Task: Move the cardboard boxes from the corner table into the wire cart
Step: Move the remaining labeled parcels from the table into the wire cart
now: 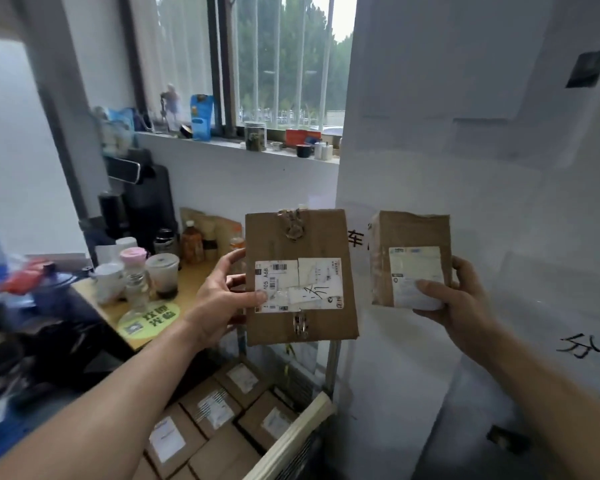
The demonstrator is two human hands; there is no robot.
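Though clearly well under way, not finished yet. Grips a larger cardboard box point(300, 237) in the left hand point(219, 299), thumb laid over the label's edge, fingers curled round the back; pinches a smaller cardboard box point(413, 233) in the right hand point(465, 303), thumb on the white label, fingers wrapped round the far side. Holds both upright in the air, labels toward the camera, the smaller at 3 o'clock of the larger and apart from it. Shows the wire cart point(291, 441) at 6 o'clock of the larger box, low in the view, with several labelled boxes point(219, 417) already lying flat inside, packed side by side (at least five in sight, perhaps more past the frame's edge). Counts those as moved, judging by position alone. Leaves the two held boxes to go down into the cart, most likely onto or beside that layer. Places the corner table point(187, 289) at 9 o'clock of the left hand, crowded with cups point(161, 271) and bottles point(192, 242); reveals no further cardboard box on the visible part, though partly blurred and partly hidden behind the arm and the held boxes. Cannot tell, therefore, whether the last two or not.
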